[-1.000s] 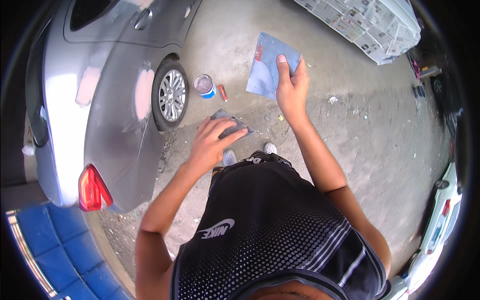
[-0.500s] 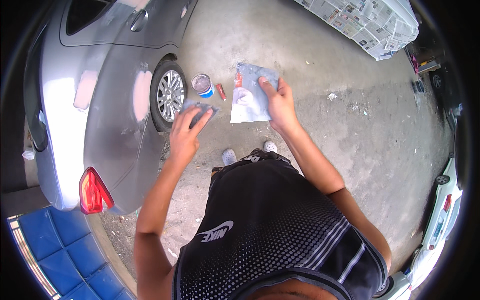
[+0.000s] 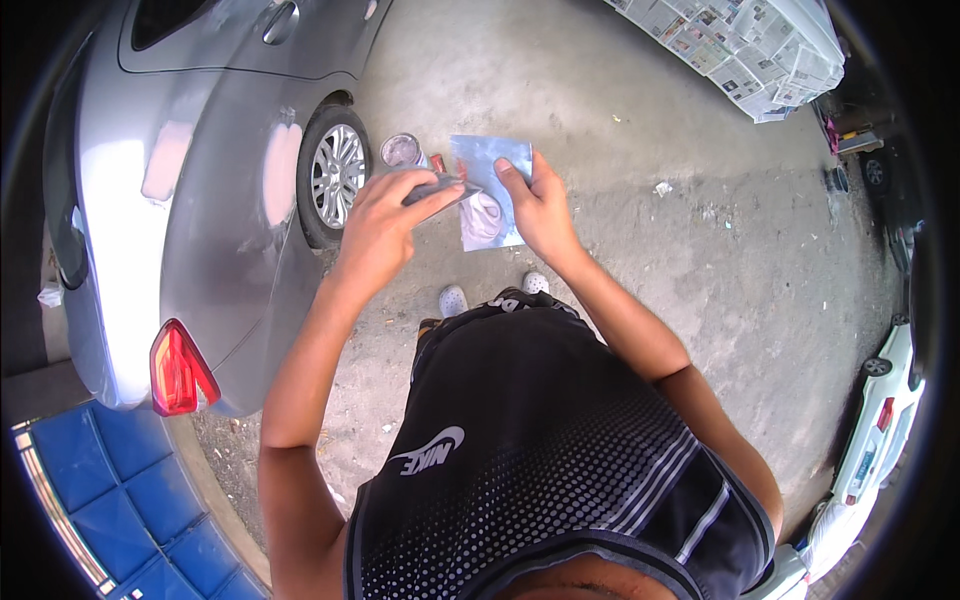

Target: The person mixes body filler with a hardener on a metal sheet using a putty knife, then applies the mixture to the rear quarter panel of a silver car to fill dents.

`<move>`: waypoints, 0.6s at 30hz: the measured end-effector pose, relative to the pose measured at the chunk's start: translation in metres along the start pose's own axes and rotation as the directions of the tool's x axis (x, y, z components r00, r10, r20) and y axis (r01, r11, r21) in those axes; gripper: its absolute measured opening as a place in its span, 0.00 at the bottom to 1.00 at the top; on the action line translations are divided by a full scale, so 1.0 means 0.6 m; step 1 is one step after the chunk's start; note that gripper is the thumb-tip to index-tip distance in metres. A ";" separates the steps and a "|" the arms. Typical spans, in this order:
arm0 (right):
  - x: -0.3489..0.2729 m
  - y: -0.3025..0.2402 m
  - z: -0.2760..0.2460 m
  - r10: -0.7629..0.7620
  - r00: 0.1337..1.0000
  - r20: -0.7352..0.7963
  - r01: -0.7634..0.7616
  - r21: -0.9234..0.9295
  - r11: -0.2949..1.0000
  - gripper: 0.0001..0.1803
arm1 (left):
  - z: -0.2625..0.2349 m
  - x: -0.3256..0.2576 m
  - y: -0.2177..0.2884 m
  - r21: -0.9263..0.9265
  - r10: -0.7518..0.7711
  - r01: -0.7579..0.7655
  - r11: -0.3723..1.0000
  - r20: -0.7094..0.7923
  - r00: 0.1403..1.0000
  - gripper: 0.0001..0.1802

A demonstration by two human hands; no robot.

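Note:
My left hand (image 3: 378, 228) is closed on a thin dark grey putty spreader (image 3: 440, 188), fingers across its top. The spreader's edge reaches over the left side of a flat smeared mixing board (image 3: 492, 152). On that board sits a pale pinkish-grey blob of putty (image 3: 482, 222), close to the spreader; whether they touch I cannot tell. My right hand (image 3: 542, 212) grips the board by its right edge, thumb on top. Beyond my left hand, partly hidden, stand an open can (image 3: 400, 150) of greyish paste and a small red tube (image 3: 437, 161) on the ground.
A grey car (image 3: 235, 200) fills the left, with pale pink filler patches (image 3: 281, 175) around its rear wheel (image 3: 338, 178). Something covered in newspaper (image 3: 740, 50) stands at the far right. Blue panels (image 3: 120, 500) lie lower left; a white car (image 3: 880, 420) is at the right edge.
My left hand has moved right and a little up, bringing the spreader from beside the board to over its left side. The board has shifted slightly left and tilted.

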State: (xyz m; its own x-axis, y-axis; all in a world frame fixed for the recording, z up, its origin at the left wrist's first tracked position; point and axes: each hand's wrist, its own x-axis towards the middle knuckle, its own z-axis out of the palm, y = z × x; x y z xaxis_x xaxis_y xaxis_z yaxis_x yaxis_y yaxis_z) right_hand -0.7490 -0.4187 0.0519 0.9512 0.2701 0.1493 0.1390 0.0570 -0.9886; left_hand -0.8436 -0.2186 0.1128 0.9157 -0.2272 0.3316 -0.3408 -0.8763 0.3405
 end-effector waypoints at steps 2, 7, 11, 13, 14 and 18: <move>-0.002 -0.001 0.001 0.025 0.999 -0.027 -0.027 -0.053 0.998 0.15 | 0.017 0.006 0.024 -0.014 0.012 -0.012 1.000 0.003 1.000 0.41; 0.013 -0.020 -0.018 -0.065 0.985 -0.160 0.041 -0.152 0.987 0.15 | 0.060 -0.029 0.058 -0.011 0.043 -0.042 0.999 0.082 0.996 0.39; 0.060 -0.032 -0.049 -0.056 0.973 -0.223 0.081 0.105 0.991 0.15 | 0.056 -0.041 0.060 -0.121 0.063 -0.067 0.990 -0.033 0.997 0.37; 0.059 -0.037 -0.046 0.206 0.971 -0.123 -0.144 0.387 0.911 0.15 | 0.045 -0.021 0.075 -0.262 0.054 -0.112 0.958 -0.222 0.974 0.41; 0.046 -0.034 -0.038 0.354 0.933 -0.069 -0.280 0.482 0.830 0.15 | 0.053 -0.020 0.084 -0.265 0.055 -0.120 0.957 -0.237 0.970 0.42; 0.013 -0.015 -0.032 0.589 0.788 0.180 -0.559 0.611 0.561 0.16 | 0.096 -0.042 0.055 -0.113 0.007 -0.034 0.993 -0.231 0.973 0.46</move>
State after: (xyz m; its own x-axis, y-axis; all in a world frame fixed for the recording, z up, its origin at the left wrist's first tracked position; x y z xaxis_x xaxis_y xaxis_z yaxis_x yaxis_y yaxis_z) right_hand -0.7373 -0.4355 0.0617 0.7817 0.4191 -0.4619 -0.6219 0.4681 -0.6278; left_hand -0.8654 -0.2666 0.0650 0.8392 -0.1293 0.5283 -0.3937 -0.8146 0.4259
